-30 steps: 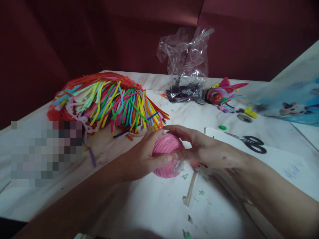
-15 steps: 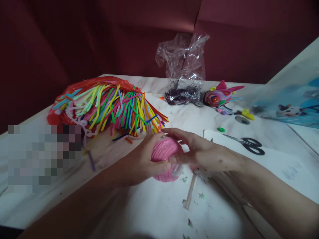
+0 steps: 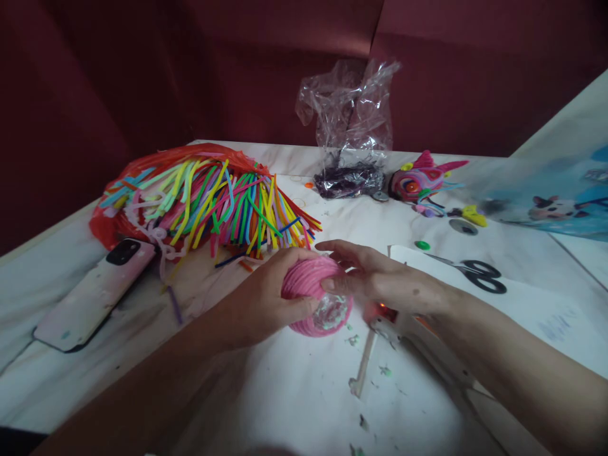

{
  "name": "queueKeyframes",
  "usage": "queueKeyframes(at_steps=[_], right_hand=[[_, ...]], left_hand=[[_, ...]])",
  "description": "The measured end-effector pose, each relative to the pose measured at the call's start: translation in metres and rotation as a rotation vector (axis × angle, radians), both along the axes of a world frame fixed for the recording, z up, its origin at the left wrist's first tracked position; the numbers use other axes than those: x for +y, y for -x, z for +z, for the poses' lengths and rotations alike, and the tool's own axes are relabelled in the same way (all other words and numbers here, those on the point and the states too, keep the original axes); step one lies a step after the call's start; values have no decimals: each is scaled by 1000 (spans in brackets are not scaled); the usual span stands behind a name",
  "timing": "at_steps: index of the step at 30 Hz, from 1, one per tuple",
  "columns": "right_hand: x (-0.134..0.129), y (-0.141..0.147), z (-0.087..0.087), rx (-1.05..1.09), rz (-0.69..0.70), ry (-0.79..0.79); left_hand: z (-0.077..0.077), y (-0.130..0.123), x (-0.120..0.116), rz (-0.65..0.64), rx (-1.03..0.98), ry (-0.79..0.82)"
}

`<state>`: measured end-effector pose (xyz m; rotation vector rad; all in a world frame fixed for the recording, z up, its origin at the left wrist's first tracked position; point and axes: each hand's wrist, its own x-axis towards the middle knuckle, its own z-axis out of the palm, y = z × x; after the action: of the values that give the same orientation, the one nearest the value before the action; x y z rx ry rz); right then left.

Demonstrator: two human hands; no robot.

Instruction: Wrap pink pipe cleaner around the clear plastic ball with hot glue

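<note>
A pink ball (image 3: 311, 285) wound with fuzzy pink strands sits in both my hands just above the white table (image 3: 285, 392). Its near side shows a clear, shiny patch. My left hand (image 3: 266, 301) cups the ball from the left, thumb under it. My right hand (image 3: 380, 282) grips it from the right, fingers over the top and thumb pressed on the clear patch. A glue gun (image 3: 408, 329) with a red glow lies under my right wrist, partly hidden.
A heap of coloured pipe cleaners on a red bag (image 3: 209, 196) lies behind my hands. A phone (image 3: 95, 294) rests at left. A clear plastic bag (image 3: 349, 126), a colourful craft figure (image 3: 420, 180), black scissors (image 3: 479, 275) and a glue stick (image 3: 363, 364) lie around.
The ball has turned in my hands, so its clear patch now faces me. My right thumb has moved onto that patch. My hands stayed in place.
</note>
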<state>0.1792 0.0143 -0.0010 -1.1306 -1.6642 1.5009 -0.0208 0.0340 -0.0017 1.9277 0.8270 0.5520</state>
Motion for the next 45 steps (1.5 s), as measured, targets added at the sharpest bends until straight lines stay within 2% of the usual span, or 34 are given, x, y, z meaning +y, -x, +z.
queueKeyframes(at_steps=[6,13,23,29,45], right_hand=[[-2,5,5,65,40,36],[0,1,-3,51,35,69],[-8,8,8,-107,4,-35],[-11,8,-1,-240,-28,-91],[-16,10,-6,-254,-62,-69]], left_hand=[[-1,-1,2,-14,-18,-1],[-1,4,0,-11,-43,21],[-2,5,-2,15,-31,-3],[-4,3,-2,65,-35,-41],[-8,3,-5,44,-43,-69]])
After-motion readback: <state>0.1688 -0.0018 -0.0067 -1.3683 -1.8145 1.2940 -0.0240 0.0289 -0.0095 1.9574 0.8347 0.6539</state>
